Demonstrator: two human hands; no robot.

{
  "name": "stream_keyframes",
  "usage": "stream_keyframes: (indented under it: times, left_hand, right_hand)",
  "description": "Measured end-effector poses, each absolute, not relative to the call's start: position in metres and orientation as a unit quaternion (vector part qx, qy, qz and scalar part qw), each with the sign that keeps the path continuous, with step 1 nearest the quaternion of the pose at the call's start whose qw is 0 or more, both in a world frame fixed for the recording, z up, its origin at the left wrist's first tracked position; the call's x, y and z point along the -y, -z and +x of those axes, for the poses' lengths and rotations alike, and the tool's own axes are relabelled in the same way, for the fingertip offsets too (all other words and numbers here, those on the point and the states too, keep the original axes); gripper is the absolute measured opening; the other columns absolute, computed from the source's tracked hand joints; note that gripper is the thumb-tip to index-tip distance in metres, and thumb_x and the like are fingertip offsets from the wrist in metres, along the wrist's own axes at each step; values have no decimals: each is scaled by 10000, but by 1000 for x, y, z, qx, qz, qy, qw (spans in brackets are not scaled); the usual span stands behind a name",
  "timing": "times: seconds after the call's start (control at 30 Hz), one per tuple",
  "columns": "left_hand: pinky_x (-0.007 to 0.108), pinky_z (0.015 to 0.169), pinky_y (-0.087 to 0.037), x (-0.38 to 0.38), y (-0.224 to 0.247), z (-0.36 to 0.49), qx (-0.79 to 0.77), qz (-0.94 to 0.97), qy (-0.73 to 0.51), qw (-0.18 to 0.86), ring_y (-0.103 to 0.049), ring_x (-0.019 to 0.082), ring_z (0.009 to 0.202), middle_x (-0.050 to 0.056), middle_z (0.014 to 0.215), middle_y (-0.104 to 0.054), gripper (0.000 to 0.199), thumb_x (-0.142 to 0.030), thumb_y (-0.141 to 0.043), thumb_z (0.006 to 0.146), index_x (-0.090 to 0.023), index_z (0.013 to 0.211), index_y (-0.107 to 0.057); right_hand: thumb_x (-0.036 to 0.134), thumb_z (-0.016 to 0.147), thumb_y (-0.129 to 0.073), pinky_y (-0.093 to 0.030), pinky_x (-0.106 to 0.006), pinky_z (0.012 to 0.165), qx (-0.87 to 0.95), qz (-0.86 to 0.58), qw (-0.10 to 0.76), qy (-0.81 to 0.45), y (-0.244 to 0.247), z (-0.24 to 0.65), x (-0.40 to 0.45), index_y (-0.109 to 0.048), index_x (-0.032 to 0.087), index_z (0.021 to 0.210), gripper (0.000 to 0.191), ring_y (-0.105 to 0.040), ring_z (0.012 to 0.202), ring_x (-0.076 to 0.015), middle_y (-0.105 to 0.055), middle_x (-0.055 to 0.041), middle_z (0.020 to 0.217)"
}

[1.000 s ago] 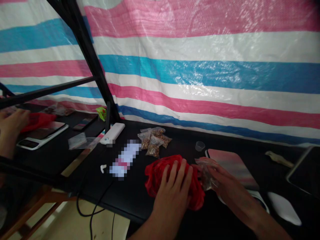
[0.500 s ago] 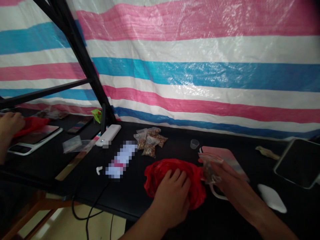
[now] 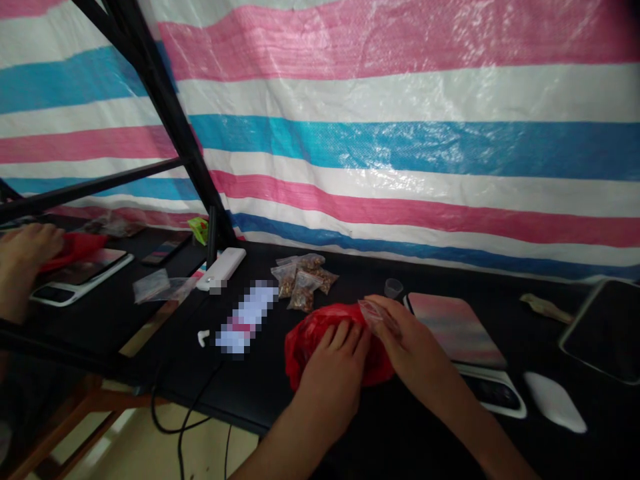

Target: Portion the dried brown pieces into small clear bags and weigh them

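A crumpled red plastic bag [image 3: 303,333] lies on the black table in front of me. My left hand [image 3: 333,367] is closed at its mouth, fingers bent down into the red folds and the tips hidden. Against the bag's right side, my right hand [image 3: 410,350] pinches a small clear zip bag [image 3: 377,317], held tilted over the red plastic. What the zip bag contains is hard to make out. Behind the red bag lie several small zip bags of brown bits [image 3: 303,293].
To the right are a white scale [image 3: 495,393] with a pinkish flat plate [image 3: 457,327], a white rounded case [image 3: 555,400] and a dark-screened device [image 3: 603,330]. A small clear cup [image 3: 393,288] stands behind. At left, another person's hand [image 3: 33,250] touches red plastic over a second scale [image 3: 83,283].
My right hand has moved left with the zip bag, from above the scale to the red bag, uncovering the scale's display. My left hand stays in the red bag. The view has shifted slightly.
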State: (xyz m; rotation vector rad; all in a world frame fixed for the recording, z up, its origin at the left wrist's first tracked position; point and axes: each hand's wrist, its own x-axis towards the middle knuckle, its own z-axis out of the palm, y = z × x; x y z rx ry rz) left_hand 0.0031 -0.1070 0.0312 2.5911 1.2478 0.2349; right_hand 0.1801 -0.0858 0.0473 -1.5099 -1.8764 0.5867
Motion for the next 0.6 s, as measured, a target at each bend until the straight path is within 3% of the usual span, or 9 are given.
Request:
stream_keyframes:
  times: [0.1,0.23,0.33,0.43,0.6]
  left_hand:
    - [520,1256,-345,129,-24,-20,-471,872,-81,110,-397,338,1525,141,1649,-440,535,-205,-424,1027,-110,1553,-442]
    - [547,1276,-308,131,-17,-27,-465,869,-99,139,-458,321,1480,106,1547,-567,424,-206,-460,1014,-169,1423,-567]
    - [596,1232,-356,116,-26,-19,-458,865,-115,168,-499,341,1421,83,1427,-645,335,-238,-497,1000,-203,1305,-629]
    - [567,1174,-438,110,-42,-13,-413,884,-102,196,-544,340,1361,97,1402,-664,362,-248,-514,998,-197,1342,-611]
    - [445,1211,-427,128,-57,-22,-369,901,-80,213,-579,266,1360,86,1456,-648,446,-189,-501,1011,-204,1454,-542]
  right_hand:
    - [419,1058,-435,-599,-421,911,744,-602,246,-153,-28,190,85,-654,291,1304,353,-748,1092,-262,-733,-73,1285]
    - [361,1047,-456,-587,-377,747,785,-584,199,-58,-29,195,95,-661,294,1268,309,-771,891,-247,-759,-64,1166]
    - [305,1020,-486,-544,-405,827,795,-552,248,36,-42,186,106,-626,283,1281,297,-736,1000,-267,-735,-73,1224]
    - [237,994,-500,-473,-441,937,791,-536,283,81,-48,174,118,-628,268,1237,277,-677,1117,-282,-719,-75,1240]
    - [110,940,-506,-426,-435,894,779,-578,243,27,-32,174,132,-686,290,1075,289,-679,1008,-259,-750,-44,1124]
